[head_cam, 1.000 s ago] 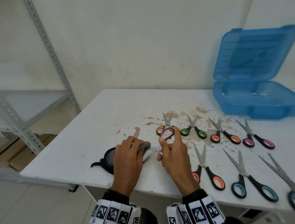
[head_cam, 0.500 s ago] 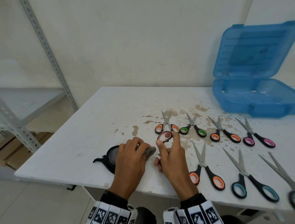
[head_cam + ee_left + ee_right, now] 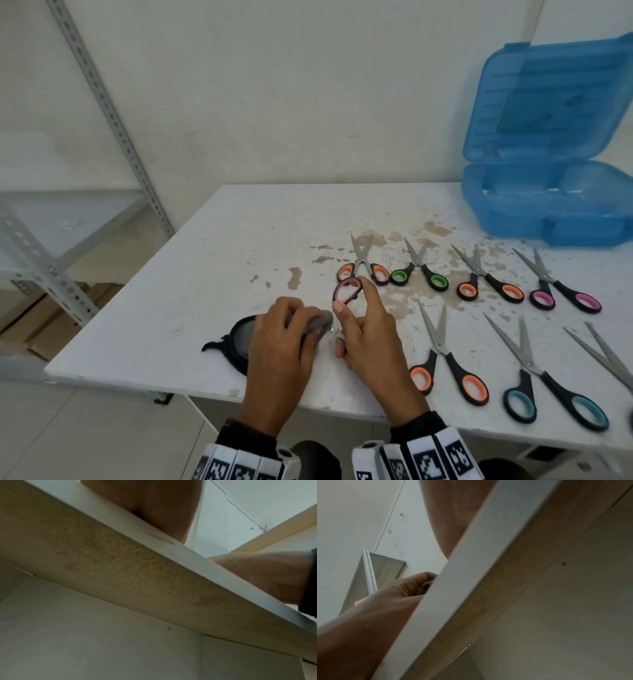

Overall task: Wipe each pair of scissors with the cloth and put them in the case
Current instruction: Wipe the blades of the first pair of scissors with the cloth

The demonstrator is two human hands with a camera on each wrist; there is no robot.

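Biggest thing first: the white table [image 3: 205,267] is a painted board, chipped and stained brown out beyond my hands. The blue translucent case [image 3: 534,212], hard plastic with its lid propped open, sits far off to the right and well beyond my grip, and from here I can't spot any scissors in it, so I'd say the job is barely started.

Between my grip and the case lie the other scissors, flat, blades pointing away from me: orange [image 3: 364,267], green [image 3: 419,270], another orange [image 3: 488,281] and pink [image 3: 561,291] in the far row, then a bigger orange [image 3: 445,359] and a teal pair [image 3: 544,380] just right of my right hand, with one more cut off at the frame edge.

The pair I'm working on, the pink-handled scissors [image 3: 347,290], is pinched in my right hand [image 3: 370,339], one pink-lined black loop sticking up past my fingertips. Its long axis runs leftward and toward me from that loop, straight into my left hand [image 3: 284,346]. That hand is curled round the grey cloth [image 3: 317,322], soft and bunched, apparently wrapped over the blades. I can only see a glint of metal at the pivot, so blade position is a guess.

A dark round pouch-looking thing [image 3: 236,339] pokes out left of my left hand. Both wrist cams mostly show the table's underside, no help.

The stroke runs along that axis, and the right hand is the nearer one to the case for the drop-off.
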